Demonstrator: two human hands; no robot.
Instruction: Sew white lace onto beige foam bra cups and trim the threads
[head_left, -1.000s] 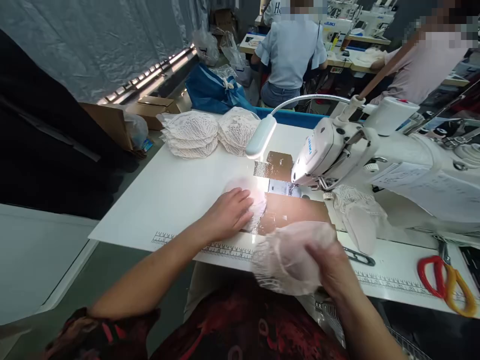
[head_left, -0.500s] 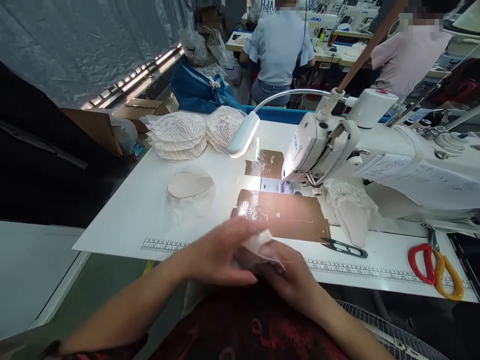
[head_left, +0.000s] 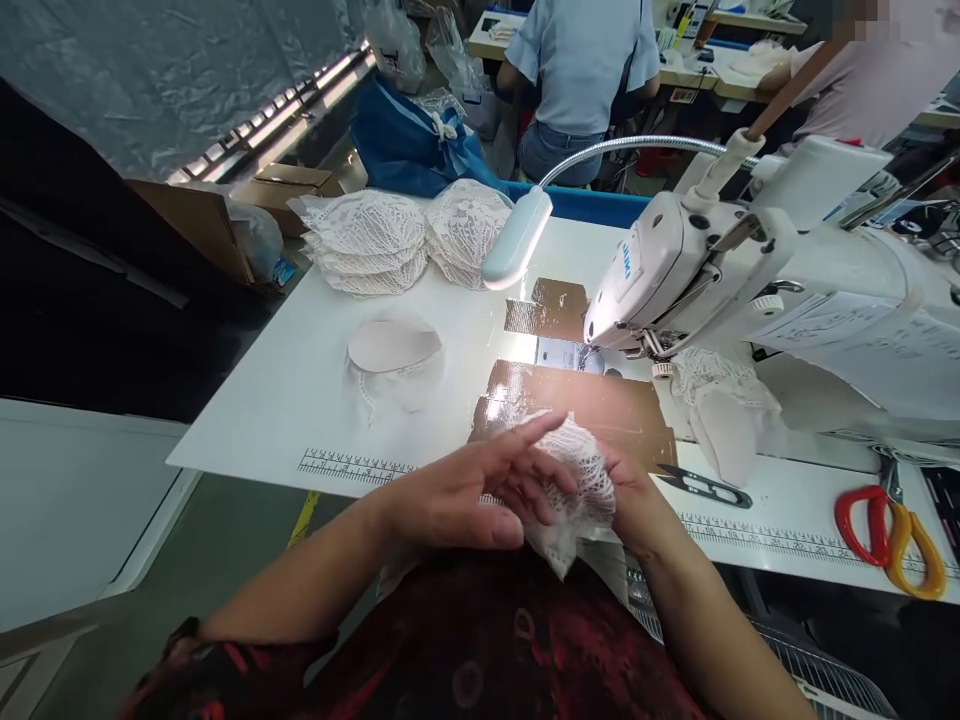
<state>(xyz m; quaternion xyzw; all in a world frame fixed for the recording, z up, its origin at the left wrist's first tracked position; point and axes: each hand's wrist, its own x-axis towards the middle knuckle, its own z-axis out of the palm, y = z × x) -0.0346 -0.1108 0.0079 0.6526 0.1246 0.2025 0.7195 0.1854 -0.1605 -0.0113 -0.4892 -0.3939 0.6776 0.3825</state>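
A white lace bra cup (head_left: 589,480) is held just above the table's front edge, its lace side up and a pointed end hanging down. My right hand (head_left: 637,505) grips it from the right, with most of the fingers hidden behind the lace. Over its left side my left hand (head_left: 457,500) is spread, the fingers apart and lightly bent; whether they touch the lace I cannot tell. Under the needle area of the white sewing machine (head_left: 652,270), brown tape (head_left: 585,395) covers part of the table. A smooth pale cup piece (head_left: 394,347) lies to the left.
Stacked lace cups (head_left: 367,240) stand at the back left, near a lamp (head_left: 517,240). Beside the machine lies another lace piece (head_left: 724,420). Thread snips (head_left: 705,487) and red-and-yellow scissors (head_left: 892,530) are on the right. A co-worker (head_left: 585,70) sits beyond the table.
The cup, earlier crumpled between both hands, is now opened out with its lace facing up. My right hand has moved right, and my left fingers have spread. The view has shifted slightly.
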